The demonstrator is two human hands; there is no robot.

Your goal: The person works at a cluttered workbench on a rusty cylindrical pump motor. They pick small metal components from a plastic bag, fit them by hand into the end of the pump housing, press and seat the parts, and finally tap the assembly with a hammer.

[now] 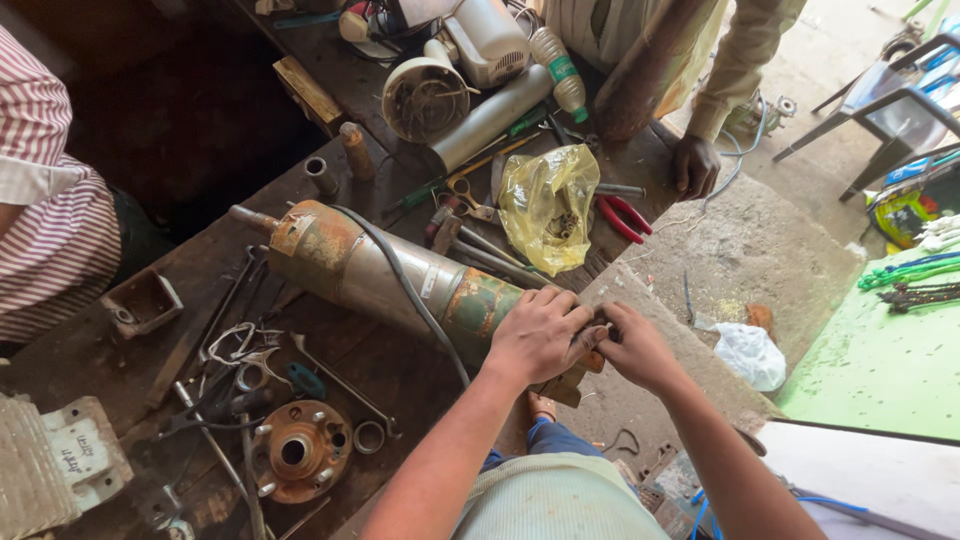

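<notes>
Two closed hands, left hand [538, 335] and right hand [635, 345], grip pump motor [390, 275] end.

Daylight comes in from the right, washing the concrete floor [760, 240] pale, while the workbench [200, 300] lies dimmer, its far left corner nearly black. Shadows are soft. Focus is sharp (edges bow outward slightly, wide lens).

Both forearms are seen bare from the elbows down, with no sleeves, watch, rings or gloves made out on them. The left hand [538, 335] and the right hand [632, 345] are likewise uncovered. A pale, ribbed knit top is worn over the torso at the bottom of the view, and blue trousers are glimpsed just beyond its hem.
</notes>
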